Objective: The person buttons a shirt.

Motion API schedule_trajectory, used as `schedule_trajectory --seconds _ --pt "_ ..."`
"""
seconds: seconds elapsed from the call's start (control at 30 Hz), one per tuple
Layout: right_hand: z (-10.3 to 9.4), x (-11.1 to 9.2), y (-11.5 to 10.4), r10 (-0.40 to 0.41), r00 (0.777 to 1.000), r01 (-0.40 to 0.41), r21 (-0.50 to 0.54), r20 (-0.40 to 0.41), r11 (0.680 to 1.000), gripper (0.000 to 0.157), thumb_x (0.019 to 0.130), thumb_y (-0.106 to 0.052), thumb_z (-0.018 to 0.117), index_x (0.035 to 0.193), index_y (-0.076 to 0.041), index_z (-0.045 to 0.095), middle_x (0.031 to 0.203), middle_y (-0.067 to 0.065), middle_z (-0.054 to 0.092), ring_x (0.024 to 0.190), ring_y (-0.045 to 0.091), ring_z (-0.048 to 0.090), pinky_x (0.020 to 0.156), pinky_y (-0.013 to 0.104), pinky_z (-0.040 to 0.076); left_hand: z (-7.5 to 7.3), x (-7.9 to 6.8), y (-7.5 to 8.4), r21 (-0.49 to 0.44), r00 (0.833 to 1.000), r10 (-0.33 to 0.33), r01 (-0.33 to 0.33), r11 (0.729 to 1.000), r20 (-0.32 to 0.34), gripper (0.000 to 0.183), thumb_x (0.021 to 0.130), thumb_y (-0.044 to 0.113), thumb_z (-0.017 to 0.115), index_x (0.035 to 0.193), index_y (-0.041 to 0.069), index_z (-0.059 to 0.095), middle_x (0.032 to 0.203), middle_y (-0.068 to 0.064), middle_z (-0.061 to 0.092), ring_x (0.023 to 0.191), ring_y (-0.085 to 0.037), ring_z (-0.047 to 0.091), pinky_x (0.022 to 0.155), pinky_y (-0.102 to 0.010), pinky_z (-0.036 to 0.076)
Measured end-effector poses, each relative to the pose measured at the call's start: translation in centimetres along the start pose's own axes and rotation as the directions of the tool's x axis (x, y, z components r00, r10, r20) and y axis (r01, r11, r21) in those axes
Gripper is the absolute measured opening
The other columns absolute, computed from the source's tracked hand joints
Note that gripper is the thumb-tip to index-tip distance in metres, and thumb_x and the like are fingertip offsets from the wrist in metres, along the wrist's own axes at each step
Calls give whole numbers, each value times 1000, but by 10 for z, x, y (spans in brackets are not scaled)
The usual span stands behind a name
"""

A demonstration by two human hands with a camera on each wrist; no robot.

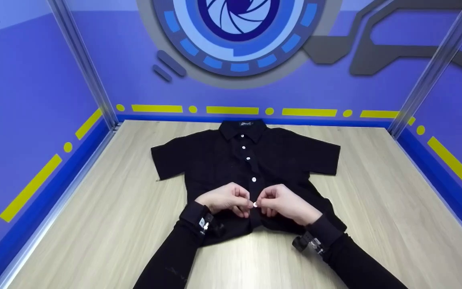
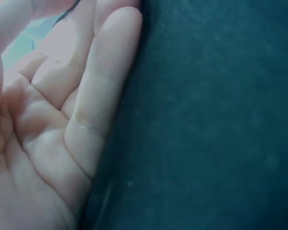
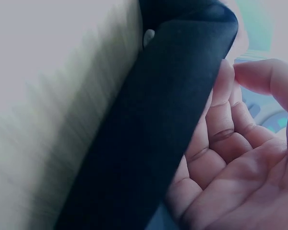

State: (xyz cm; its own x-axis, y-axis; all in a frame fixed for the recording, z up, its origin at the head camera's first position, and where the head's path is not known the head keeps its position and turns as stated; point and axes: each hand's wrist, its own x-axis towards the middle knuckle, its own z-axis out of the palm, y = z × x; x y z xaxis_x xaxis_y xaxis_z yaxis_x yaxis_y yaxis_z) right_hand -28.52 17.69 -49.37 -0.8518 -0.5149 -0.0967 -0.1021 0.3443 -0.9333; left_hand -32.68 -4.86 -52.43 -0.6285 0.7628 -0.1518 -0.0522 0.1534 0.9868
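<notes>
A black short-sleeved shirt (image 1: 211,160) lies front up on the wooden table, its collar (image 1: 244,129) at the far side. White buttons run down its front placket. My left hand (image 1: 227,198) and right hand (image 1: 285,202) meet low on the placket, pinching the cloth on either side of a white button (image 1: 255,204). In the left wrist view the curled fingers (image 2: 103,91) lie against dark cloth; their tips are cut off. The right wrist view shows the shirt's edge lifted over my fingers (image 3: 221,124), with another pale button (image 3: 148,37) beside the fold.
The light wooden table (image 1: 375,208) extends around the shirt. Blue printed panels (image 1: 279,94) enclose its back and sides, with metal posts (image 1: 82,60) at the corners. Each sleeve carries a wrist camera, the right one (image 1: 309,243) hanging below the cuff.
</notes>
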Motion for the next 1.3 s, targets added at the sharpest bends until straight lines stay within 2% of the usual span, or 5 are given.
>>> schedule_trajectory --seconds 0.23,0.53,0.9,1.07,1.3 --pt "-6 -1 0 23 998 -23 -10 57 1000 26 89 -28 69 92 -2 66 78 9 65 63 15 59 56 25 50 -2 1 -1 -29 1000 4 -3 1000 26 16 87 20 73 85 5 67 74 -8 71 70 -18 69 66 -29 59" --pt "-6 -1 0 32 997 -31 -24 69 999 25 90 -30 68 93 -5 67 79 8 66 63 15 59 57 26 50 -1 -1 1 -24 1000 -6 7 1000 18 18 85 22 75 85 6 67 76 -8 72 69 -17 69 66 -28 59" --pt "-5 0 3 35 997 -34 -11 74 999 26 89 -29 69 93 -3 67 84 20 67 63 15 59 56 26 50 1 1 0 -7 1000 -26 26 1000 10 17 82 22 78 83 8 68 75 -6 73 67 -15 69 63 -27 58" --pt "-4 0 3 27 997 -27 -9 75 1000 29 89 -28 70 94 0 66 82 16 66 62 15 59 55 26 49 2 0 2 14 999 -36 36 999 12 19 82 27 77 82 9 69 75 -5 73 68 -16 69 64 -28 58" --pt "-5 -3 0 17 997 -15 -38 71 999 28 89 -26 69 94 1 66 75 11 63 62 15 58 54 27 49 2 -1 3 3 999 -34 34 999 28 16 84 23 76 83 9 68 74 -4 72 69 -16 69 65 -28 58"
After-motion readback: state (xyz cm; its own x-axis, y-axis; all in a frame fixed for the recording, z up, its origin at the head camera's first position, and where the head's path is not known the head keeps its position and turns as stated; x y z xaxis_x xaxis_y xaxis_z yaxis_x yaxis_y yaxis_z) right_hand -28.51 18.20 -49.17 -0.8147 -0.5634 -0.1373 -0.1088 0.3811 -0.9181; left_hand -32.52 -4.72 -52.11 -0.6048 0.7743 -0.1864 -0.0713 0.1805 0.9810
